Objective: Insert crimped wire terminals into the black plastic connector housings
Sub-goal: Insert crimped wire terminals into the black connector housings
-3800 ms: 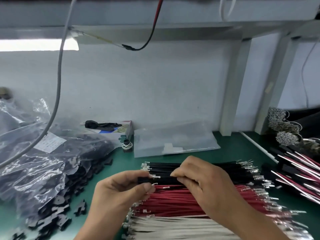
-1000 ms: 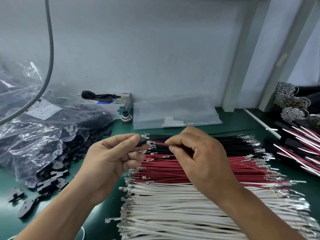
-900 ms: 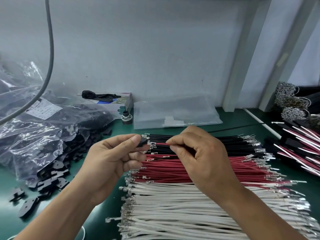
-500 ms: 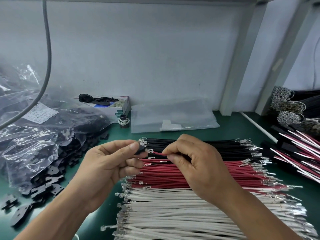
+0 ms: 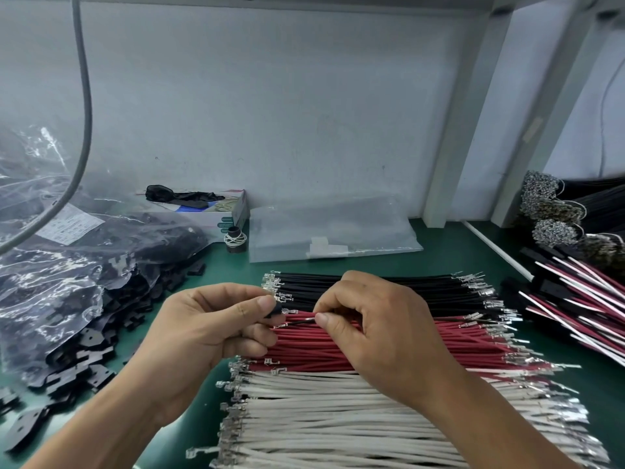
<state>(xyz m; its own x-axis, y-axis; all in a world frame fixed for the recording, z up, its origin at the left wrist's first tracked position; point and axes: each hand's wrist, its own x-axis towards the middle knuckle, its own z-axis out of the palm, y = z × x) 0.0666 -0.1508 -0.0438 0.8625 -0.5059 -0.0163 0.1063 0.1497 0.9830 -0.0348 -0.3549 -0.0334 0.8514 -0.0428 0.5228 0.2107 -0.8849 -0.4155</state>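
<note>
The left hand [image 5: 203, 333] sits in the middle of the frame & pinches a small black housing [image 5: 274, 309] between thumb & pointer finger, w/ the other fingers curled under. The right hand [image 5: 382, 336] is just to its right & pinches a thin wire [image 5: 301, 320] between thumb & pointer finger. The wire's left end reaches the housing; can't tell if its tip is inside. Under both hands, on the green table [image 5: 449, 252], lie three rows of wires w/ shiny metal tips: black wires [image 5: 389, 291] at the back, red wires [image 5: 321, 350] in the middle, white wires [image 5: 338, 418] at the front. At the left of the frame a clear plastic bag [image 5: 67, 272] holds lots of black parts, & loose black parts [image 5: 84, 370] spill out beside it. A flat clear bag [image 5: 331, 228] lies by the wall at the back. At the right edge are more wire bundles [image 5: 581, 299].
</note>
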